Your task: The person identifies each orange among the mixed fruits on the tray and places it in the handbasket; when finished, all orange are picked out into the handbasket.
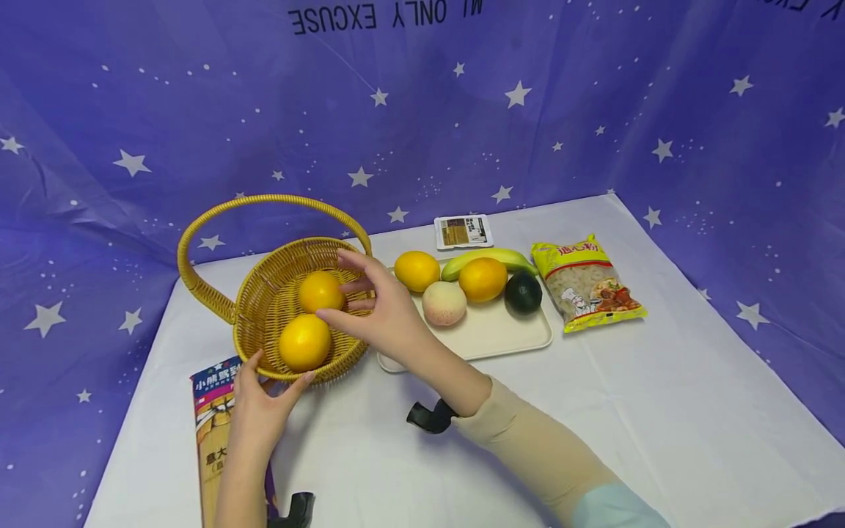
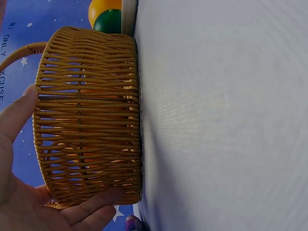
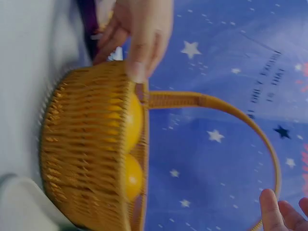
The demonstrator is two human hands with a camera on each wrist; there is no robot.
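A yellow-brown wicker basket (image 1: pixel 343 359) with a tall arched handle stands on the left of the table. Inside it lie two oranges (image 1: pixel 305 342), one behind the other. My left hand (image 1: pixel 259 407) holds the basket's near rim; in the left wrist view its thumb (image 2: pixel 29 96) is at the rim and its fingers lie along the woven side. My right hand (image 1: pixel 386 312) is over the basket's right side, fingers spread, thumb near the oranges. Nothing shows in its grasp. In the right wrist view, only its fingertips (image 3: pixel 274 214) appear, near the handle.
Right of the basket, a cream tray (image 1: pixel 502 337) bears a peach (image 1: pixel 444 304), a banana (image 1: pixel 505 257), two orange fruits (image 1: pixel 483 280) and an avocado (image 1: pixel 523 293). A yellow pasta bag (image 1: pixel 587 284), a small white packet (image 1: pixel 463 232) and a long pasta package (image 1: pixel 214 440) lie around.
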